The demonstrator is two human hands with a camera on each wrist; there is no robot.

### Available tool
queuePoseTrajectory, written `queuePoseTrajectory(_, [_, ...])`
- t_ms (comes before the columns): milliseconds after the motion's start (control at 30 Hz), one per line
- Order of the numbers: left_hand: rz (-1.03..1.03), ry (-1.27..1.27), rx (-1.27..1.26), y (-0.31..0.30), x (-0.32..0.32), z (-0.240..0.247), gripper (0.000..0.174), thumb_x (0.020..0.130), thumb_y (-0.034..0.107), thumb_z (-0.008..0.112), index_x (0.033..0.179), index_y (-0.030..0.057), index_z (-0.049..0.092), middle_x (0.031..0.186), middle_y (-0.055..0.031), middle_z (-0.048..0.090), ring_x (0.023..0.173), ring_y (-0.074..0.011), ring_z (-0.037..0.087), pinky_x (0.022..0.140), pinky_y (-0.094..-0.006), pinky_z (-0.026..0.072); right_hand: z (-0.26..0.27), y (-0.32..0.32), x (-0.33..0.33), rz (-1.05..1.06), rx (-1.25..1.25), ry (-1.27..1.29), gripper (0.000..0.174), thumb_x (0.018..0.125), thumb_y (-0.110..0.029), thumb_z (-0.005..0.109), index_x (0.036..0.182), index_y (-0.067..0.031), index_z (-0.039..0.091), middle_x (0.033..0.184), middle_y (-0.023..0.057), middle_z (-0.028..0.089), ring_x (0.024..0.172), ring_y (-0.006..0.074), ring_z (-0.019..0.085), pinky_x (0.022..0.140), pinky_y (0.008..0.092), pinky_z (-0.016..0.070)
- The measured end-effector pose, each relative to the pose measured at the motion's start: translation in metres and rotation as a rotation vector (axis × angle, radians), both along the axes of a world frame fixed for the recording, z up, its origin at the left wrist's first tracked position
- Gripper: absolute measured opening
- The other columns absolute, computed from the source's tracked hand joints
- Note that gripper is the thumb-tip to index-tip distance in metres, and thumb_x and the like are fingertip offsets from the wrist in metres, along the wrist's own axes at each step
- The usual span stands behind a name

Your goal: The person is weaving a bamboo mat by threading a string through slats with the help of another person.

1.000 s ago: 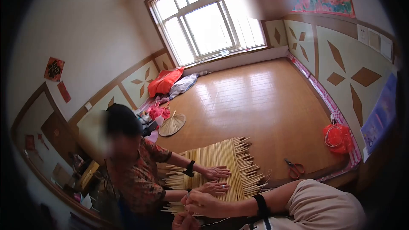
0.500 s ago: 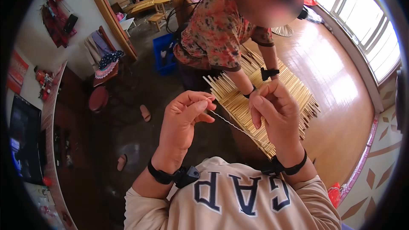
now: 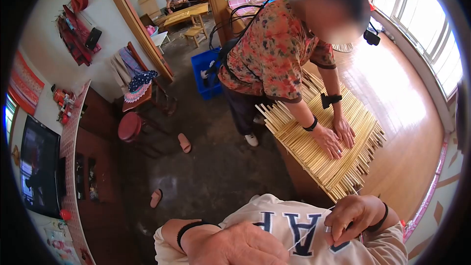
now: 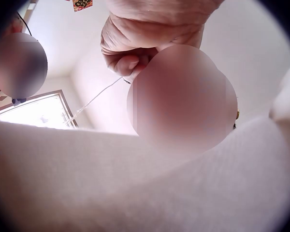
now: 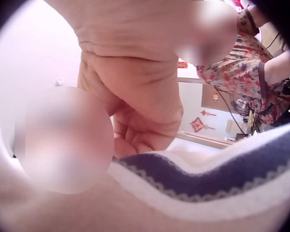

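Note:
Close to my shirt front, my left hand (image 3: 238,245) has its fingers curled, pinching a thin white string (image 4: 97,95). My right hand (image 3: 354,216), fingers bent, pinches the string a short way off; it runs between the two hands across the shirt lettering. Just beyond my right hand lies a mat of straight yellow stalks (image 3: 306,149), its ends uneven. Another person in a floral shirt (image 3: 279,51) leans over it, both palms (image 3: 327,141) flat on the stalks. In the wrist views, blurred patches cover part of the scene by my fingers.
The mat rests on a raised wooden platform (image 3: 387,83) by the window. On the dark floor stand a red stool (image 3: 130,126), a blue crate (image 3: 198,76) and pink slippers (image 3: 184,143). A television (image 3: 39,162) is at the left; another person (image 3: 177,0) sits in the far room.
My view has swung left from the window to the floor side. Both hands, raised in front of me half a second ago, have come down close to my shirt, with the string between them.

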State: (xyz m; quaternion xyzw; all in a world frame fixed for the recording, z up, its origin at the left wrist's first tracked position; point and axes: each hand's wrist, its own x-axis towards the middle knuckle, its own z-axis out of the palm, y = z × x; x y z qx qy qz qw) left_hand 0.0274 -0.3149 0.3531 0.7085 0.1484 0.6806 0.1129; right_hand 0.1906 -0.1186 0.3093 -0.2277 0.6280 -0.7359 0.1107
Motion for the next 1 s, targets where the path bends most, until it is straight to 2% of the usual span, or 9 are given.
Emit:
queuePoseTrajectory(167, [-0.078, 0.163, -0.137, 0.01, -0.015, 0.018, 0.008, 0.076, 0.004, 0.06, 0.077, -0.0032, 0.065, 0.072, -0.0135, 0.06, 0.06, -0.0173, 0.057, 0.05, -0.0249, 0.0438, -0.01, 0.012, 0.006, 0.067, 0.004, -0.041, 0.004, 0.082, 0.001, 0.059, 0.078, 0.0016, 0.057, 0.078, 0.009, 0.058, 0.056, 0.0199, 0.049, 0.049, 0.0294, 0.0372])
queuePoseTrajectory(267, [0.0, 0.093, 0.113, 0.018, -0.012, 0.012, 0.009, 0.077, 0.003, 0.06, 0.078, -0.0041, 0.065, 0.074, -0.0126, 0.061, 0.061, -0.0169, 0.058, 0.049, -0.026, 0.0436, -0.007, 0.022, 0.006, 0.121, 0.197, -0.033, 0.004, 0.08, 0.0, 0.063, 0.083, 0.0012, 0.062, 0.082, 0.0123, 0.061, 0.067, 0.0251, 0.06, 0.055, 0.0295, 0.0447])
queuePoseTrajectory(367, [-0.101, 0.08, -0.105, 0.019, -0.014, 0.017, 0.011, 0.078, 0.003, 0.059, 0.08, -0.0052, 0.065, 0.076, -0.0115, 0.062, 0.062, -0.0165, 0.058, 0.049, -0.0257, 0.0428, 0.004, 0.025, 0.007, 0.094, 0.411, 0.116, 0.004, 0.081, -0.003, 0.062, 0.082, 0.0006, 0.063, 0.081, 0.0117, 0.06, 0.066, 0.0252, 0.06, 0.056, 0.0289, 0.0456])
queuePoseTrajectory(567, [-0.213, 0.111, -0.035, 0.031, -0.007, 0.021, 0.011, 0.079, 0.003, 0.06, 0.082, -0.0063, 0.065, 0.076, -0.0121, 0.062, 0.061, -0.0169, 0.058, 0.047, -0.025, 0.0416, 0.02, 0.034, 0.013, -0.44, 0.503, 0.215, 0.013, 0.076, -0.013, 0.067, 0.076, -0.0007, 0.063, 0.071, 0.0104, 0.058, 0.058, 0.0196, 0.058, 0.051, 0.0253, 0.0432])
queuePoseTrajectory(633, [-0.24, 0.096, -0.118, 0.03, -0.003, 0.018, 0.015, 0.082, 0.007, 0.059, 0.084, -0.0066, 0.065, 0.077, -0.0119, 0.063, 0.06, -0.0185, 0.058, 0.045, -0.0252, 0.0415, 0.022, 0.024, 0.006, -0.85, 0.322, 0.218, 0.021, 0.074, -0.02, 0.07, 0.069, -0.0015, 0.061, 0.064, 0.0081, 0.055, 0.053, 0.0149, 0.053, 0.048, 0.0242, 0.0403])
queuePoseTrajectory(667, [-0.253, 0.091, -0.151, 0.029, -0.003, 0.016, 0.016, 0.082, 0.008, 0.059, 0.084, -0.0067, 0.065, 0.078, -0.0119, 0.063, 0.06, -0.0191, 0.058, 0.045, -0.0252, 0.0414, 0.019, 0.025, 0.003, -0.846, 0.285, 0.247, 0.013, 0.075, -0.013, 0.068, 0.074, -0.002, 0.061, 0.073, 0.0065, 0.056, 0.06, 0.0135, 0.055, 0.053, 0.0248, 0.0413])
queuePoseTrajectory(800, [0.379, -0.282, -0.678, 0.047, 0.004, -0.011, 0.006, 0.078, 0.002, 0.058, 0.081, -0.0023, 0.057, 0.061, -0.004, 0.05, 0.046, -0.0091, 0.043, 0.041, -0.0205, 0.0316, 0.018, 0.012, -0.024, -0.881, 0.006, 0.114, 0.023, 0.079, -0.005, 0.065, 0.101, -0.0025, 0.057, 0.078, -0.0019, 0.052, 0.066, 0.0055, 0.05, 0.056, 0.0201, 0.0394])
queuePoseTrajectory(867, [0.505, -0.691, -0.963, 0.064, -0.001, -0.029, 0.006, 0.075, 0.001, 0.061, 0.074, 0.0022, 0.056, 0.059, -0.0002, 0.05, 0.045, -0.0032, 0.039, 0.04, -0.0161, 0.0262, 0.006, 0.014, -0.04, -0.869, 0.03, 0.104, 0.028, 0.08, -0.005, 0.064, 0.107, -0.0029, 0.055, 0.077, -0.0034, 0.05, 0.067, 0.0044, 0.049, 0.056, 0.0187, 0.0388])
queuePoseTrajectory(1000, [0.521, -0.748, -0.995, 0.067, -0.003, -0.051, 0.006, 0.074, -0.001, 0.061, 0.076, 0.0025, 0.057, 0.061, 0.0024, 0.05, 0.045, -0.0005, 0.037, 0.04, -0.015, 0.0245, -0.018, 0.012, -0.061, -0.881, 0.046, 0.144, 0.028, 0.08, -0.009, 0.064, 0.106, -0.0014, 0.057, 0.076, -0.0016, 0.048, 0.061, 0.0063, 0.048, 0.053, 0.018, 0.0384])
